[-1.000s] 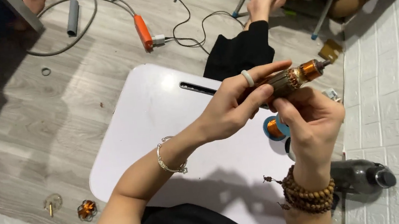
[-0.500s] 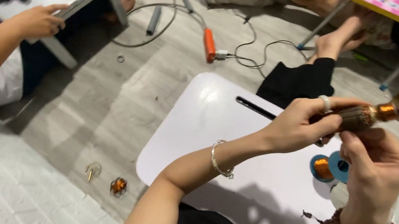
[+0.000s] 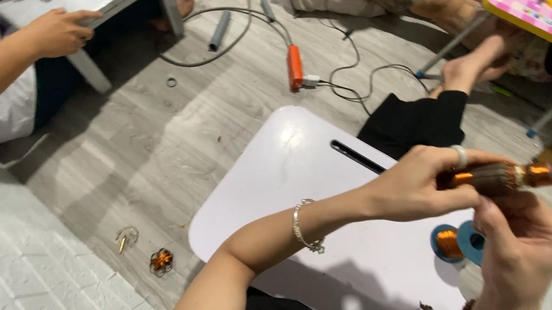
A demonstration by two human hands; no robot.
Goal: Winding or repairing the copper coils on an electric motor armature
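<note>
Partly hidden armature (image 3: pixel 500 178) between both hands.

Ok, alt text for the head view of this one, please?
Both hands hold a copper-wound motor rotor above a white lap table: the left hand grips it, the right hand is beneath. A blue wire spool lies on the table.

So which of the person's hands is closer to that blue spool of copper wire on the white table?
The right. The right hand hovers just right of the blue spool, nearly over it. The left hand is higher up, gripping the motor armature.
</note>
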